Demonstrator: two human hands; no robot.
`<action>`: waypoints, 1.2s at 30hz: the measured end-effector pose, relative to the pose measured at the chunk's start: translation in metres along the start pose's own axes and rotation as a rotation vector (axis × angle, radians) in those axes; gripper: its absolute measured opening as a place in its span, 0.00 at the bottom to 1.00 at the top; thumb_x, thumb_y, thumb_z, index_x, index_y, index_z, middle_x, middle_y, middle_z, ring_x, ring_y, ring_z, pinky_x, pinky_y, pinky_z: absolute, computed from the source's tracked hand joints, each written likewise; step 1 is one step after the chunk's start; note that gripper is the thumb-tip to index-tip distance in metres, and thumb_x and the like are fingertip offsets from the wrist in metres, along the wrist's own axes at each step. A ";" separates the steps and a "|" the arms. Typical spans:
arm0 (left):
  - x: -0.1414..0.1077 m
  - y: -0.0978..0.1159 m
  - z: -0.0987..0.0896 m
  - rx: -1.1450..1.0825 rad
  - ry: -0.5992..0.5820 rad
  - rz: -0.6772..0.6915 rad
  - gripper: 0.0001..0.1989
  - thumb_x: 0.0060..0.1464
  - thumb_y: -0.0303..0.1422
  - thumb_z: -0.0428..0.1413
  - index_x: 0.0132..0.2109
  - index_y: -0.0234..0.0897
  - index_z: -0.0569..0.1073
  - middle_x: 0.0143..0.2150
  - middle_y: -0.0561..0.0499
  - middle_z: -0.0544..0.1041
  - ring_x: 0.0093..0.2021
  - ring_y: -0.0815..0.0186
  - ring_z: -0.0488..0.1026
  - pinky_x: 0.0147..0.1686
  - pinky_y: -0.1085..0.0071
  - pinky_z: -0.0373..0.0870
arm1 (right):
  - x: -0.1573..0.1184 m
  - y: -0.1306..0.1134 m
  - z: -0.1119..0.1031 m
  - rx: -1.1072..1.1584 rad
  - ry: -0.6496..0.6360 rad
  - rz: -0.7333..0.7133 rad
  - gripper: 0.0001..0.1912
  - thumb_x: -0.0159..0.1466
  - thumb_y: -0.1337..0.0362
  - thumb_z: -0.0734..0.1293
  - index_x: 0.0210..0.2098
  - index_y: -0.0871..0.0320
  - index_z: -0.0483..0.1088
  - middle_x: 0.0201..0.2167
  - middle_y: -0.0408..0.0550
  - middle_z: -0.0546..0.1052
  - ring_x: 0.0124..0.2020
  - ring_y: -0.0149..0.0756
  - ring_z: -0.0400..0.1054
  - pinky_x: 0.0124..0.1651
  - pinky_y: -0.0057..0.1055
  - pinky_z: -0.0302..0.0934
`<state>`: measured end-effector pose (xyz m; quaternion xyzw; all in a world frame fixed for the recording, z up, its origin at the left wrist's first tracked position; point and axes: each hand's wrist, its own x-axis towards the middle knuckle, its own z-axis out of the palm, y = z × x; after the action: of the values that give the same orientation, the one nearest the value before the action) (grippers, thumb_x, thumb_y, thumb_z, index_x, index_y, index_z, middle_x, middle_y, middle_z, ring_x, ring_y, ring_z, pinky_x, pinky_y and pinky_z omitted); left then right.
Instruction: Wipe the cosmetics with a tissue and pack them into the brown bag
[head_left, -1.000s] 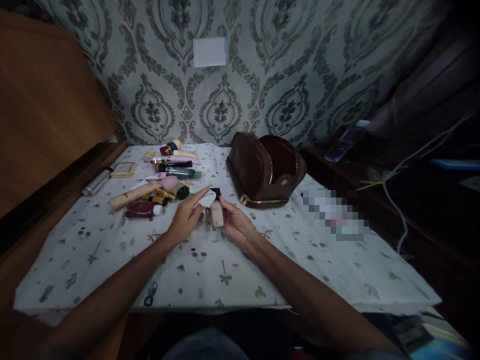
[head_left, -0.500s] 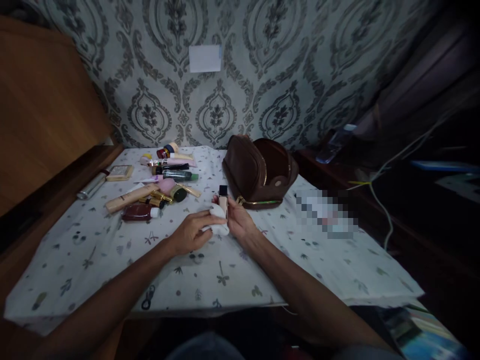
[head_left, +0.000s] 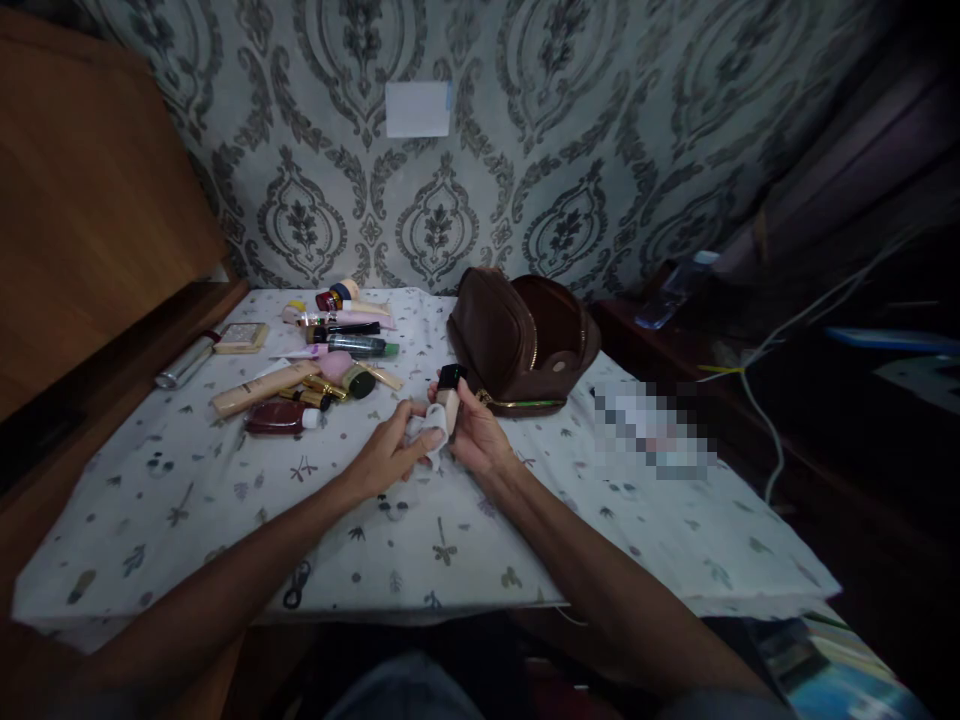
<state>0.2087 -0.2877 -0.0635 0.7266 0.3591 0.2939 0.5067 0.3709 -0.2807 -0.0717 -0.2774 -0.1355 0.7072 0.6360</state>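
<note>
A small beige bottle (head_left: pixel 448 402) with a black cap is in my right hand (head_left: pixel 480 432), tilted, its fingers closed round it in front of the brown bag. My left hand (head_left: pixel 388 452) pinches a white cloth or tissue (head_left: pixel 430 432) against the bottle's left side. Part of the right fingers is hidden behind the bottle and the cloth. The brown bag (head_left: pixel 491 335) lies just beyond my hands with its zipped top open.
Tubes, a long beige tube (head_left: pixel 262 388), a dark red bottle (head_left: pixel 276 418) and a compact (head_left: pixel 241 337) lie on the patterned cloth at left. A silver can (head_left: pixel 184 362) lies near the wooden cabinet (head_left: pixel 97 160). A clear bottle (head_left: pixel 675 290) and cables are at right.
The bottle has tilted, its cap turning to the right. My left hand has shifted the white cloth slightly, and its thumb now presses on the front of it.
</note>
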 end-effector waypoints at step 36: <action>0.017 -0.016 -0.009 0.252 0.367 0.042 0.18 0.45 0.25 0.60 0.44 0.39 0.66 0.37 0.54 0.75 0.38 0.62 0.73 0.38 0.69 0.67 | 0.007 0.003 -0.003 -0.280 -0.015 -0.318 0.14 0.50 0.55 0.78 0.30 0.56 0.75 0.37 0.43 0.81 0.37 0.32 0.73 0.35 0.27 0.67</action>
<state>0.2083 -0.2652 -0.0745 0.7258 0.4640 0.3844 0.3319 0.3700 -0.2745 -0.0770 -0.3329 -0.2795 0.5742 0.6938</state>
